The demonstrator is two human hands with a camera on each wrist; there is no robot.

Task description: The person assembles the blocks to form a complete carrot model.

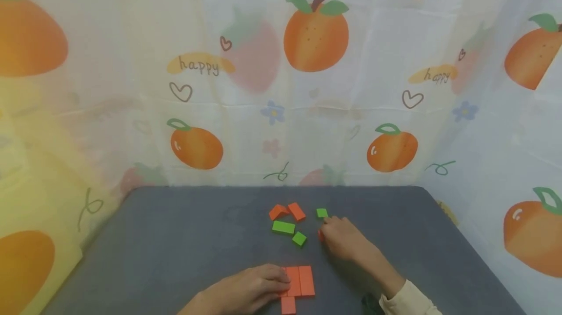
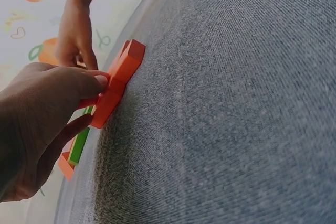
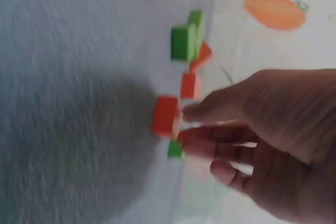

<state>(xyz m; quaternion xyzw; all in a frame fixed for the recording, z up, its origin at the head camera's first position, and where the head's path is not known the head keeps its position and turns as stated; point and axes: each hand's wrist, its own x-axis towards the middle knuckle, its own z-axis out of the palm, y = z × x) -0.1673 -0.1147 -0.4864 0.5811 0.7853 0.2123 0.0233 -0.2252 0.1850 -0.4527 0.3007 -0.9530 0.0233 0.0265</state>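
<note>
Near the front of the table, several flat orange-red blocks (image 1: 307,281) lie side by side, with a small orange-red block (image 1: 288,305) touching their front edge. My left hand (image 1: 252,288) holds the leftmost block of this group between thumb and fingers; the hand partly hides it. Farther back and to the right, my right hand (image 1: 344,238) pinches another orange-red block (image 3: 166,116) at the table surface between thumb and fingertips. That view is blurred, and in the head view the hand covers most of this block. A small green block (image 1: 322,213) lies just beyond the right hand.
Behind the group lie a long green block (image 1: 283,227), a small green block (image 1: 299,239), an orange-red triangular block (image 1: 278,212) and a tilted-looking orange-red block (image 1: 296,211). A fruit-printed curtain (image 1: 307,149) borders the grey table (image 1: 197,227).
</note>
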